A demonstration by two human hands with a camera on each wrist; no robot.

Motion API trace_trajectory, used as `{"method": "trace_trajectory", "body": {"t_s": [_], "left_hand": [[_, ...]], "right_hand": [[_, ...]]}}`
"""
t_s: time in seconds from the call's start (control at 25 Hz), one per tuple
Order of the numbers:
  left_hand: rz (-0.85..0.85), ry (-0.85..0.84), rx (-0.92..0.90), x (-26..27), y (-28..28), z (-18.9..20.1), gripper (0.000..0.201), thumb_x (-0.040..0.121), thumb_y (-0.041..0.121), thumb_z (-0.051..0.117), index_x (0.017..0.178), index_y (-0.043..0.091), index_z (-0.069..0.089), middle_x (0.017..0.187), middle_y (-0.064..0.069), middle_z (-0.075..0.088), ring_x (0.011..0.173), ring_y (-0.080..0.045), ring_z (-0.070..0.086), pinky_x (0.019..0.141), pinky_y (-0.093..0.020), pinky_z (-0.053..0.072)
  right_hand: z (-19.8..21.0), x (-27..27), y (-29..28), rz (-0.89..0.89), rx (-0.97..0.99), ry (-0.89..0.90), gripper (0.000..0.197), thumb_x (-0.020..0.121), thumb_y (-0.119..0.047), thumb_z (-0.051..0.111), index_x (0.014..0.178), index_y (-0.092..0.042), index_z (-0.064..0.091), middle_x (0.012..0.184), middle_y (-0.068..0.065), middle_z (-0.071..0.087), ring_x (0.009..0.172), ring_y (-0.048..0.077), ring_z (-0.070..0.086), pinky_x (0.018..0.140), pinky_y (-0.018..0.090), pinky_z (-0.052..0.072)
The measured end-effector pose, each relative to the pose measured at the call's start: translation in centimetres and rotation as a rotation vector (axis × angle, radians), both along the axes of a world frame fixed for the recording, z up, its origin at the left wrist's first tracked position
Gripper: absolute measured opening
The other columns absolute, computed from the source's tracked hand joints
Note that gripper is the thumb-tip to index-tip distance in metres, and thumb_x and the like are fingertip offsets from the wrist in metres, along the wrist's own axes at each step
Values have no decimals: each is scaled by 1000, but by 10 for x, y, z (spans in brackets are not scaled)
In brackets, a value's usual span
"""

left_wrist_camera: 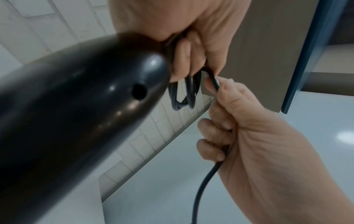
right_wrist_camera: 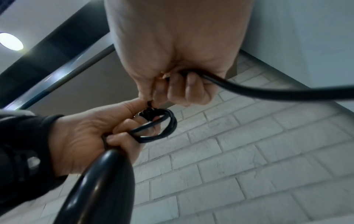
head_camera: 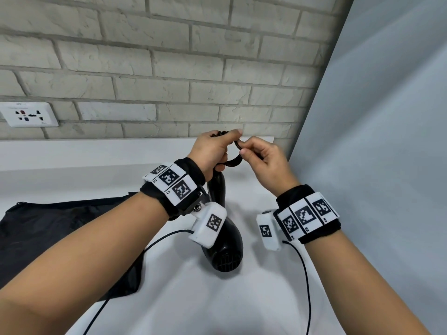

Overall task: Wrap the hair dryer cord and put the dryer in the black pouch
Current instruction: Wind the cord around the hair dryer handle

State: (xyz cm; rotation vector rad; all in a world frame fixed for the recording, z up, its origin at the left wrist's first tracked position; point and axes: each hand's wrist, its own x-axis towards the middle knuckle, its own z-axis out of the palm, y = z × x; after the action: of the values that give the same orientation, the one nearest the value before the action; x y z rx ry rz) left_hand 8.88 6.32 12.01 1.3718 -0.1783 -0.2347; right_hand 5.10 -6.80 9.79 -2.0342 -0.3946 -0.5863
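A black hair dryer (head_camera: 223, 245) hangs nozzle-down over the white counter, its handle (left_wrist_camera: 76, 98) gripped at the top by my left hand (head_camera: 212, 148). That hand also holds several coiled loops of the black cord (left_wrist_camera: 184, 97) against the handle end. My right hand (head_camera: 261, 160) pinches the cord (right_wrist_camera: 268, 92) right beside the loops, and the free length runs out through its curled fingers. The black pouch (head_camera: 55, 238) lies flat on the counter at the left, under my left forearm.
A grey brick wall (head_camera: 169, 68) stands just behind the hands, with a white wall socket (head_camera: 29, 114) at the left. A pale panel (head_camera: 375, 141) closes off the right side. Thin sensor cables (head_camera: 307, 286) trail from both wristbands across the white counter (head_camera: 181, 298).
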Motion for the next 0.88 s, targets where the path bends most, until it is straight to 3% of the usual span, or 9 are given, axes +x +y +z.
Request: {"method": "trace_trajectory", "body": {"t_s": [0.12, 0.24, 0.32, 0.48, 0.64, 0.68, 0.8, 0.88], "left_hand": [[77, -1, -38, 4, 1, -3, 32, 85, 24, 63, 65, 16, 40, 34, 11, 23, 28, -7, 20, 36, -12, 16], [164, -17, -107, 9, 4, -6, 35, 85, 23, 62, 62, 17, 37, 34, 10, 25, 27, -7, 20, 36, -11, 17], [209, -21, -177, 13, 9, -5, 37, 87, 22, 61, 61, 18, 35, 39, 7, 27, 26, -7, 19, 35, -11, 17], [283, -33, -284, 24, 24, 5, 36, 89, 20, 57, 62, 19, 33, 48, 2, 28, 26, -7, 19, 35, -11, 16], [320, -38, -285, 29, 27, 2, 36, 89, 21, 58, 62, 19, 33, 49, 1, 26, 26, -8, 18, 36, -11, 16], [323, -32, -282, 29, 26, 1, 37, 89, 22, 58, 62, 19, 32, 50, 0, 25, 26, -8, 18, 36, -11, 16], [312, -24, -275, 28, 25, -1, 36, 89, 23, 56, 62, 19, 33, 53, 0, 26, 27, -7, 17, 36, -11, 15], [286, -16, -265, 25, 23, -2, 36, 90, 24, 56, 62, 19, 34, 43, 5, 29, 27, -7, 16, 37, -10, 14]], "right_hand": [[-17, 1, -2, -4, -123, 45, 18, 90, -21, 37, 99, -17, 52, 60, -4, 39, 56, 10, 35, 59, 27, 34], [-34, 6, 0, -36, -205, 81, 34, 92, -19, 31, 124, -22, 42, 65, 4, 43, 56, 14, 39, 60, 25, 35], [-42, 8, -1, -68, -246, 122, 37, 93, -16, 30, 128, -25, 37, 67, 6, 44, 58, 17, 41, 61, 27, 36], [-59, 6, -14, -29, -207, 294, 20, 95, -12, 35, 100, -18, 53, 65, -4, 41, 63, 17, 40, 67, 29, 36], [-58, 7, -16, -89, -417, 455, 19, 93, -18, 42, 96, -19, 61, 92, 0, 43, 92, 15, 39, 85, 26, 34], [-55, 7, -16, -54, -377, 494, 17, 92, -16, 45, 92, -20, 61, 92, 1, 44, 89, 12, 44, 81, 23, 36], [-45, 5, -15, 47, -78, 469, 25, 88, 0, 48, 75, -21, 54, 70, 3, 50, 51, 0, 51, 55, 16, 42], [-38, 6, -14, 16, 158, 363, 29, 86, 9, 48, 74, -18, 52, 66, 3, 49, 44, 0, 50, 48, 16, 45]]}}
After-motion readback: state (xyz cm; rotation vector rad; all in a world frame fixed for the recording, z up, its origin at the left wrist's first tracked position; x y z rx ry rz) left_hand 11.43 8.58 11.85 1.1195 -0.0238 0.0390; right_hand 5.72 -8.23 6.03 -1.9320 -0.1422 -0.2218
